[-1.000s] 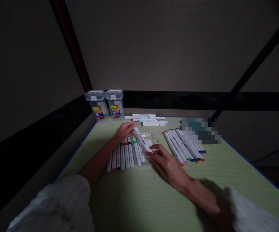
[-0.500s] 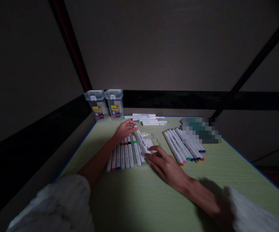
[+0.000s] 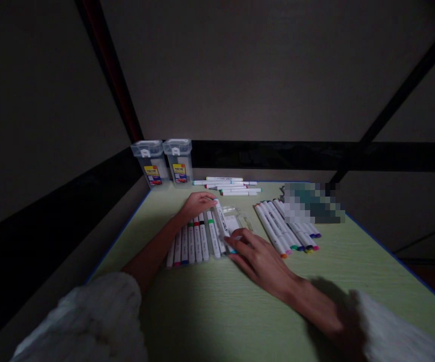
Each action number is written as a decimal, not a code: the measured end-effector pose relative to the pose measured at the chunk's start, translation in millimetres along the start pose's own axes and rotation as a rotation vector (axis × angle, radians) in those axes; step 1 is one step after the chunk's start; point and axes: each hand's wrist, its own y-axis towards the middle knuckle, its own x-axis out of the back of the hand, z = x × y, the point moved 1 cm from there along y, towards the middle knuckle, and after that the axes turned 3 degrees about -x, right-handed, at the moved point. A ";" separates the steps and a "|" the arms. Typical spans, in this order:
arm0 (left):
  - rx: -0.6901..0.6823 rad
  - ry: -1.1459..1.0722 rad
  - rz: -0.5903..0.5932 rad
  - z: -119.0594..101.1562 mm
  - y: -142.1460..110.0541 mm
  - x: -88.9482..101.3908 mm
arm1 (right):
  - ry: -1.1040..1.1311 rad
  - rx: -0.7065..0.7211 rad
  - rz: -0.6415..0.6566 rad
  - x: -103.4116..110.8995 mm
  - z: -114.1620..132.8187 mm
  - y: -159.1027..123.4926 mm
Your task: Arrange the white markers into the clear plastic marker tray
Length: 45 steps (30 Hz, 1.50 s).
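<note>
A white marker (image 3: 222, 221) with a light-blue end lies slanted over a clear plastic tray (image 3: 245, 221), at the right end of a row of white markers (image 3: 197, 244). My left hand (image 3: 198, 205) pinches its far end with the fingertips. At its near end, the thumb and fingers of my right hand (image 3: 257, 255) close round the barrel. The row has green, red, black, blue and pink colour bands or ends. My left hand and forearm partly hide its left side.
Two clear lidded boxes (image 3: 180, 163) stand at the table's back left. Loose markers (image 3: 236, 187) lie along the back edge. More markers (image 3: 285, 229) lie side by side at the right, partly under a pixelated patch (image 3: 311, 203). A wall rises behind the table (image 3: 217, 311).
The marker between my hands has moved slightly right and down toward the tray, and its light-blue near end now shows. Both hands have shifted a little with it.
</note>
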 end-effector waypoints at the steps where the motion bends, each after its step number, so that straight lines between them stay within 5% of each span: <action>1: -0.008 0.005 0.003 0.6 0.1 -0.1 | -0.005 -0.004 0.006 0.2 0.3 0.3; 45: -0.081 0.223 0.106 8.2 0.9 -3.6 | 0.073 -0.044 0.107 -2.1 -2.8 2.6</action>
